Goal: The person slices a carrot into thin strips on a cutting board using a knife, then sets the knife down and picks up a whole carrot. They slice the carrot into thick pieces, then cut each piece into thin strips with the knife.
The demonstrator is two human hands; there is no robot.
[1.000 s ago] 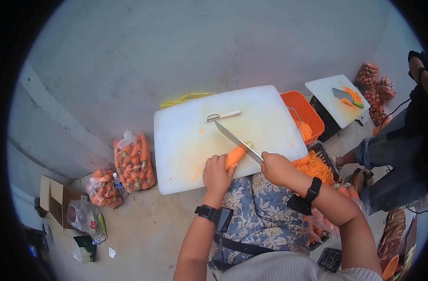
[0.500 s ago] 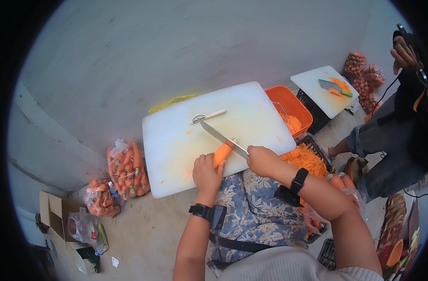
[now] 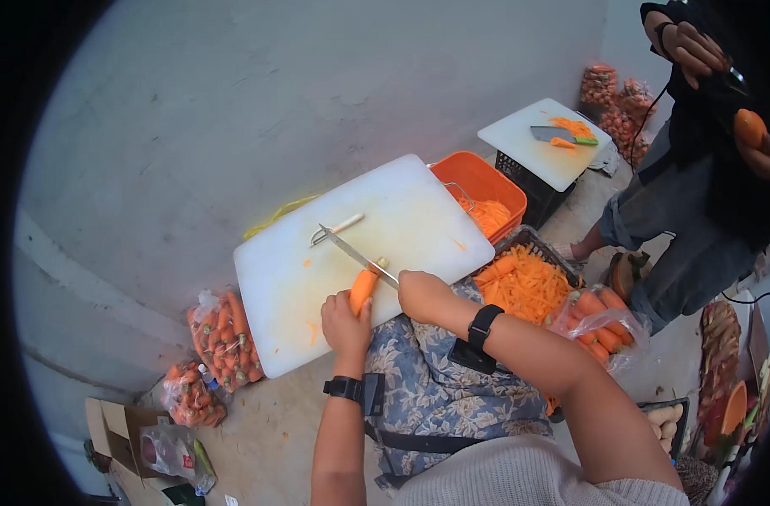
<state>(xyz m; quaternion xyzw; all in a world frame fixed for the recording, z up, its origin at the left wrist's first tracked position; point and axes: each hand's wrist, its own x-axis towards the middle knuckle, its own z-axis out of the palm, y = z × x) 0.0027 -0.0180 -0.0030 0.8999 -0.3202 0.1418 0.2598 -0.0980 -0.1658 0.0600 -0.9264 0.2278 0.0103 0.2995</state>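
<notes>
A large white cutting board [image 3: 410, 198] lies tilted across my view, above my lap. On its near part my left hand [image 3: 347, 327] grips the lower end of a peeled carrot [image 3: 362, 291]. My right hand [image 3: 423, 295] is closed around the handle of a kitchen knife [image 3: 348, 250]. The blade crosses the carrot close to its stem end, its tip pointing up and left. Near that tip lies a white-handled peeler [image 3: 348, 224]. A few orange scraps dot the board, and the knife handle is mostly hidden in my fist.
An orange bin [image 3: 518, 207] with carrot shreds and a crate of cut carrot [image 3: 532, 285] stand to the right. Bagged carrots [image 3: 226, 341] sit at left. A second board [image 3: 520, 135] holds a cleaver [image 3: 553, 133]. Another person [image 3: 684, 211] stands at right, holding a carrot [image 3: 749, 128].
My view has swung right, so the board appears further left. The knife still lies across the carrot near its stem end. The other person's hands have come more into view.
</notes>
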